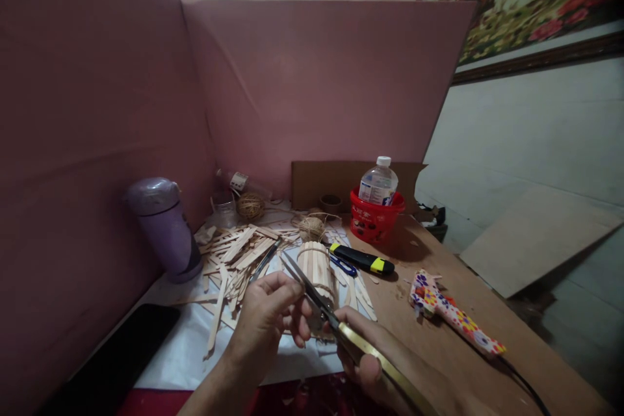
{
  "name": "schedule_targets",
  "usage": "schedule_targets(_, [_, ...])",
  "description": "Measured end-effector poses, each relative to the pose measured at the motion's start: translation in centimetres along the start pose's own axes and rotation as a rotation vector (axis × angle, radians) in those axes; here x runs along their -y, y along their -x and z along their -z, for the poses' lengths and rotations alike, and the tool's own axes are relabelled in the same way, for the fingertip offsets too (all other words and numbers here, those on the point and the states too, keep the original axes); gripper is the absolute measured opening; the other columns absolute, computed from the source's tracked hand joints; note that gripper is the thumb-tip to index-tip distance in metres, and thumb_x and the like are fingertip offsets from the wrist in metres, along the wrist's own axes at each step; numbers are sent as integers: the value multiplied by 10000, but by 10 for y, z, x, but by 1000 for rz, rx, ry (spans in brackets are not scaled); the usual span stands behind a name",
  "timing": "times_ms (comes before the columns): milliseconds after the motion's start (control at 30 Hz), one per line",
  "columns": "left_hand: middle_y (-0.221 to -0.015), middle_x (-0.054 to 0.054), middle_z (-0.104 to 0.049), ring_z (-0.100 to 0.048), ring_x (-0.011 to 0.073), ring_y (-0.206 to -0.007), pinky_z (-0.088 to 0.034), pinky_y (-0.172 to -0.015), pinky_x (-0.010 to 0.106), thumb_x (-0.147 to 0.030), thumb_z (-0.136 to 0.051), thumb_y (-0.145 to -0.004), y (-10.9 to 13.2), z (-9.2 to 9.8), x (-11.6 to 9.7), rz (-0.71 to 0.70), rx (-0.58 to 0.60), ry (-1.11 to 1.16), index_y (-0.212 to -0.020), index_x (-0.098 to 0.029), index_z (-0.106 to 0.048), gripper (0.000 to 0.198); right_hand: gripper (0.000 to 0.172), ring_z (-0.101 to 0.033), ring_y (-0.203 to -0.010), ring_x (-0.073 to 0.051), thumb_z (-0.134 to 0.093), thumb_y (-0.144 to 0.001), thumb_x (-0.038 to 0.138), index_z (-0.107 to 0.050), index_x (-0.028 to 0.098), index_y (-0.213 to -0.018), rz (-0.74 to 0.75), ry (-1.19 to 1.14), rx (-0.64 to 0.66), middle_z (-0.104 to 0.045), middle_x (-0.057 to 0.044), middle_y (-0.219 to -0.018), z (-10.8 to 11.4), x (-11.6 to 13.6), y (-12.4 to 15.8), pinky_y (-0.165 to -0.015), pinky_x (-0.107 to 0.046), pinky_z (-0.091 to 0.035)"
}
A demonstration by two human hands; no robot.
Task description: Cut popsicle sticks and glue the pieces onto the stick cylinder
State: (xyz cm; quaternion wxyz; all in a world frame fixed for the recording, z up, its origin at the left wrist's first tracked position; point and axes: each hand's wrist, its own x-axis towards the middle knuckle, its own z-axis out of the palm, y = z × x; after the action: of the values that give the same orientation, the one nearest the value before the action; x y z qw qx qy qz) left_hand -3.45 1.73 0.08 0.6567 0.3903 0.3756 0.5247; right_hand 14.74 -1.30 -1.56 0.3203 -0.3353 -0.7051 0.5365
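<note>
Pink panels [322, 84] wall off the left and back of the bench, pale wall on the right with a framed picture [536, 6]. Head view, only one I've got. Brown tabletop [419, 312], white sheet [170, 351] under the work area.

Right hand [363, 348] gripping brass-handled scissors [330, 317], blades angled up and left, tips slightly apart. Left hand [275, 309]: thumb and fingers pinched together right beside the blades; can't tell what's between them, if anything. Bound stick cylinder [313, 265] is on the sheet just beyond the blades, twine around it near the top and lower down.

Risks, my read: left fingertips sit too close to the cutting edges, so a slip or early squeeze nicks skin. Blades also overlap the cylinder from this angle; a stray snip at the twine could let sticks spread. A knock from either wrist could shift it.

Loose sticks [244, 253] heaped left of it, easy to snag. Twine ball [311, 228] behind, yellow-black cutter [363, 260] right; can't see whether its blade is out. Floral glue gun [458, 318] farther right, cord trailing toward me; a tug could drag it. Can't tell if it's hot. Bottle [378, 183] stands in the red tub [374, 224]; purple tumbler [166, 234] far left.
</note>
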Motion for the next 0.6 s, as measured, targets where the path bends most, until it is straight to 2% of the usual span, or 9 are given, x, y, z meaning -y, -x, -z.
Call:
schedule_targets(300, [-493,9,-610,-504,93,-311,-360,-295,172,-291,-672,-677,-2,-1,0,-2,-9,-14,-585,-148,-517,230,684,-346,-552,-119,-422,-693,796,-540,195,-997,-19,11,-32,-430,24,-636,0,14,0,-525,-249,-334])
schedule_targets(600, [-501,14,-617,-519,100,-314,-366,-291,174,-286,-668,-691,-2,1,-1,2,13,-20,-581,-145,-531,225,642,-251,-575,-95,-472,-710,755,-477,169,-975,-12,-20,-16,-321,61,-641,-5,-2,-1,-498,-223,-218])
